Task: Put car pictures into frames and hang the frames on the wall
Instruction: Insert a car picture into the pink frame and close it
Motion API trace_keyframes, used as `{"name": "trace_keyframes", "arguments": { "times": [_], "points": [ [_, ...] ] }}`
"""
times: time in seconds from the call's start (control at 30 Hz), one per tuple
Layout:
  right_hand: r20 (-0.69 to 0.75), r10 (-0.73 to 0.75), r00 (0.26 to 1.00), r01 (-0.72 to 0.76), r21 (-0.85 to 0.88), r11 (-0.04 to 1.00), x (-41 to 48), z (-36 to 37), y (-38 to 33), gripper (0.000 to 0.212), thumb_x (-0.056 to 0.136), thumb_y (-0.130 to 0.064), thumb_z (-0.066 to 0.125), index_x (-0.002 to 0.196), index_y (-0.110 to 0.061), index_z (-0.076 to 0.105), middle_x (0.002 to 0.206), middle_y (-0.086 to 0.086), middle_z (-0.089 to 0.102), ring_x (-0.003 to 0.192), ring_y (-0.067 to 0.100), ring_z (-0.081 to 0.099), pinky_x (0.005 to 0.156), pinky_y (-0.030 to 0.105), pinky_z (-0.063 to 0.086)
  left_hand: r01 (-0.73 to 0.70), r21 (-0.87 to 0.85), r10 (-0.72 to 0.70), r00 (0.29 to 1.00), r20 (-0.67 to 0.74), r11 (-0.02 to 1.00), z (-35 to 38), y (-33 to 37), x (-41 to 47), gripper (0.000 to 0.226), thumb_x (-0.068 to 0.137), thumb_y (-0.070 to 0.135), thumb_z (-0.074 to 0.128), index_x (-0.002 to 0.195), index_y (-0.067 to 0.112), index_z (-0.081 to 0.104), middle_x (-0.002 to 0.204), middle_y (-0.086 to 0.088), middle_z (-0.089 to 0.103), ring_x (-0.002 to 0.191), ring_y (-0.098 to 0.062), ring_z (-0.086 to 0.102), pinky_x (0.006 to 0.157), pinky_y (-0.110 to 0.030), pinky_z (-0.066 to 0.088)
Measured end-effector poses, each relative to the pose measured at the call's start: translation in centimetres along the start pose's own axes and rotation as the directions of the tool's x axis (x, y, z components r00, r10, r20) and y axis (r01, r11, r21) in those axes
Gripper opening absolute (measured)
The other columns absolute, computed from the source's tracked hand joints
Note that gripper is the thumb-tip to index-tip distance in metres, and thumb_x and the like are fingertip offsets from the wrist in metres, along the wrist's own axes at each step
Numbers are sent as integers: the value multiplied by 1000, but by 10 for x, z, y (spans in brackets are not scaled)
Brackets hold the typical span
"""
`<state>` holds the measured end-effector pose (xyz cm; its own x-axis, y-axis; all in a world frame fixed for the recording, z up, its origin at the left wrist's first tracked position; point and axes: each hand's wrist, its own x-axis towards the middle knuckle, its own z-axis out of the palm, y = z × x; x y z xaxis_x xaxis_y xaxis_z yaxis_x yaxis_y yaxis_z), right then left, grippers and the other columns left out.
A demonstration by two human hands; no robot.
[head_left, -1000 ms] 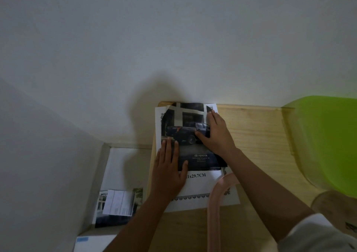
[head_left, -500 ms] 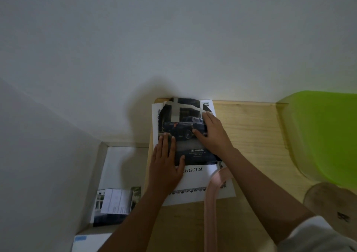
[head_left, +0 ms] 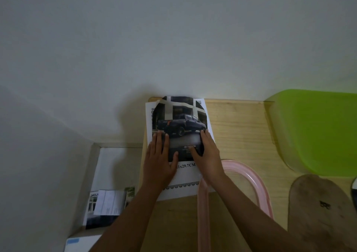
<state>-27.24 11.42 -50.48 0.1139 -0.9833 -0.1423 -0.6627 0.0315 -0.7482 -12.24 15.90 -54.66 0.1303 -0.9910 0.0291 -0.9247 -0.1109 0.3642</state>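
A dark car picture (head_left: 181,120) showing a pickup truck lies on a white sheet (head_left: 181,187) printed "21x29.7CM", at the far left of the wooden table (head_left: 241,126). The picture's top edge curls against the wall. My left hand (head_left: 160,161) lies flat on the picture's lower left edge, fingers pointing away from me. Flat on the lower right edge rests my right hand (head_left: 209,155), its thumb across the picture's bottom text. Neither hand grips anything. No frame can be told apart from the sheet.
An open box (head_left: 92,174) left of the table holds more prints and a folded leaflet (head_left: 110,203). A pink plastic ring (head_left: 251,176) lies under my right forearm. A green plastic container (head_left: 316,132) and a brown round board (head_left: 318,213) stand at the right.
My right hand has slid from the middle of the picture down to its lower right edge. My left hand has stayed on the lower left edge.
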Motion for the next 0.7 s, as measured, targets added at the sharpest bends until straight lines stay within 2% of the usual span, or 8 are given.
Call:
{"name": "trace_keyframes", "arguments": {
  "times": [0.17,0.23,0.3,0.4,0.53,0.7],
  "points": [
    [-99,87,991,-74,132,989,-12,5,-9,61,88,-14,61,142,-9,34,151,9,32,142,16,22,117,31,22,-1,13,1,1000,12,1000,-1,-2,-1,68,92,49,24,147,9,16,154,-14,11,143,-21,3,117,-34,7],
    [-129,114,985,-93,157,983,-11,8,-10,57,85,-13,63,137,-10,42,143,10,44,139,20,31,114,35,29,-4,8,4,1000,18,1000,-1,-2,0,68,93,50,22,147,9,15,154,-14,11,143,-20,3,116,-30,2],
    [-156,142,978,-112,185,976,-11,10,-12,52,82,-14,66,131,-12,48,131,9,55,126,24,47,105,43,42,-4,7,4,1000,22,1000,-1,-2,0,69,93,52,18,147,10,13,155,-12,9,143,-20,2,116,-30,3],
    [-179,194,965,-144,259,955,-13,4,-18,49,81,-11,66,128,-16,52,118,1,62,109,14,57,97,34,49,-10,2,10,1000,13,1000,0,-3,0,69,93,53,16,147,11,12,155,-11,6,143,-19,0,116,-30,2],
    [-178,205,962,-149,285,947,-16,-2,-22,52,83,-11,65,132,-15,49,122,1,62,109,11,58,98,30,48,-11,-5,11,1000,5,1000,-1,-3,-2,69,92,51,21,147,11,12,154,-10,4,142,-17,-2,116,-33,3],
    [-178,146,973,-100,243,965,-21,1,-27,51,86,-10,60,135,-16,46,126,0,59,112,11,55,100,32,47,-5,-16,5,1000,16,1000,-2,-3,-1,69,92,50,23,147,10,12,154,-11,4,142,-18,-1,114,-27,-4]
  ]
}}
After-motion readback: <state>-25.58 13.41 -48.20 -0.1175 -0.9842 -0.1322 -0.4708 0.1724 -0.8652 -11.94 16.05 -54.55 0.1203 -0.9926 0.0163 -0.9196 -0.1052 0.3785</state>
